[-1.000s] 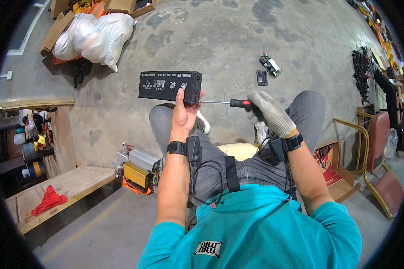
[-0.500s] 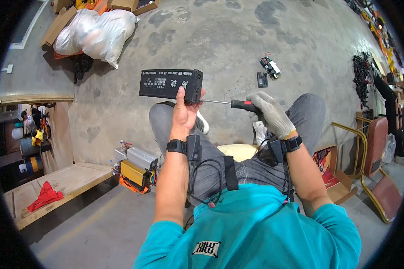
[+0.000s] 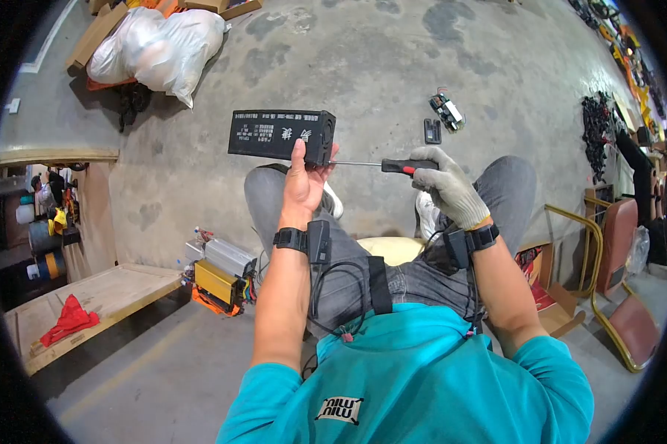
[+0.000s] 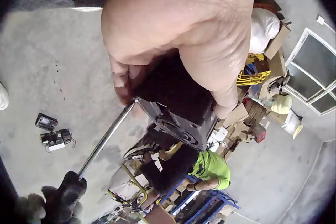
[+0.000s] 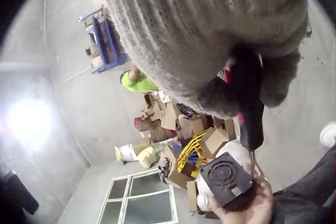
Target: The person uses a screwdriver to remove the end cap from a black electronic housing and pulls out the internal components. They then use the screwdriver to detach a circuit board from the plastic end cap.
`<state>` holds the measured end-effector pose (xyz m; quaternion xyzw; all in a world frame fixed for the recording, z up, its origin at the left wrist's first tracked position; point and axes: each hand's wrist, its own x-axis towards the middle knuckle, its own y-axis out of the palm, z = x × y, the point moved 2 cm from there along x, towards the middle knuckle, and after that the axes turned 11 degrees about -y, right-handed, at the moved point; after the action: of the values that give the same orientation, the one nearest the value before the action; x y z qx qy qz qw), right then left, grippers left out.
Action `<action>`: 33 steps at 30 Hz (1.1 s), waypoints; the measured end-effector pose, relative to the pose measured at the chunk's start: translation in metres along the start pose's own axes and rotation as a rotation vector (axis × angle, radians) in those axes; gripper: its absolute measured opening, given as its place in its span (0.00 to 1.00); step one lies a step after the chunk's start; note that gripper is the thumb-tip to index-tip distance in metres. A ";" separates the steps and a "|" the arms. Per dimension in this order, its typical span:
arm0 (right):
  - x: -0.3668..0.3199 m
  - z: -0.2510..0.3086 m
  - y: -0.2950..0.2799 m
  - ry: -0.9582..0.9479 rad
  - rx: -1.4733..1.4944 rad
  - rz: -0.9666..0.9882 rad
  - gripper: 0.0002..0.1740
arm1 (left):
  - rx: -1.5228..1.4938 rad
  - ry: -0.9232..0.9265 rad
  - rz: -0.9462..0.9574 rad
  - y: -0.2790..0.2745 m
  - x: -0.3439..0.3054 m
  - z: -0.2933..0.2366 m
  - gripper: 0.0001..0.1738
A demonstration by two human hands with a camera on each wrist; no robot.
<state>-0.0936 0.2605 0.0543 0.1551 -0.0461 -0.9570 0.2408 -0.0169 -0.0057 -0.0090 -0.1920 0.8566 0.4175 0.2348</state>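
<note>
Filling the bottom of the head view, a teal shirt (image 3: 437,377) is nearest, with grey trousers (image 3: 507,192) and a pale yellow pad (image 3: 389,250) just above it. Near the centre, the bare left hand (image 3: 302,189) has its grip closed around the right end of a black box (image 3: 274,135) with white lettering, held in the air. To its right, the gloved right hand (image 3: 450,189) has its grip wrapped about a black-and-red screwdriver (image 3: 399,167), whose shaft reaches a corner of the vented end. In the left wrist view, the left hand hides much of the box.

The surface below is a grey concrete floor (image 3: 378,81), stained in dark patches. At lower left stands a silver-and-gold device (image 3: 219,281), near a wooden tabletop (image 3: 133,285) bearing a red cloth (image 3: 70,322). At lower right are an open carton (image 3: 567,307) and a chair (image 3: 618,237) with brown pads. Farther up, right of centre, a circuit board (image 3: 446,111) lies just beside a black case (image 3: 432,131). A white bag (image 3: 167,52) bulges at upper left.

Farthest off, the right wrist view shows another person (image 5: 137,82) in yellow-green, heaped cardboard (image 5: 170,116), a blue rack (image 5: 109,43) at upper left and a white-framed window (image 5: 149,208) at the bottom.
</note>
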 end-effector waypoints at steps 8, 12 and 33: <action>0.007 -0.017 -0.017 0.089 0.029 0.069 0.22 | 0.046 0.012 -0.001 -0.006 0.001 0.000 0.37; 0.004 -0.005 -0.005 -0.004 -0.005 0.046 0.21 | 0.029 0.002 0.008 -0.003 0.002 0.002 0.37; 0.004 -0.010 -0.008 0.019 0.037 0.048 0.22 | 0.022 0.008 -0.003 0.000 -0.001 0.001 0.36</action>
<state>-0.0972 0.2658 0.0422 0.1675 -0.0651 -0.9484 0.2614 -0.0160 -0.0050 -0.0087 -0.1922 0.8618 0.4069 0.2339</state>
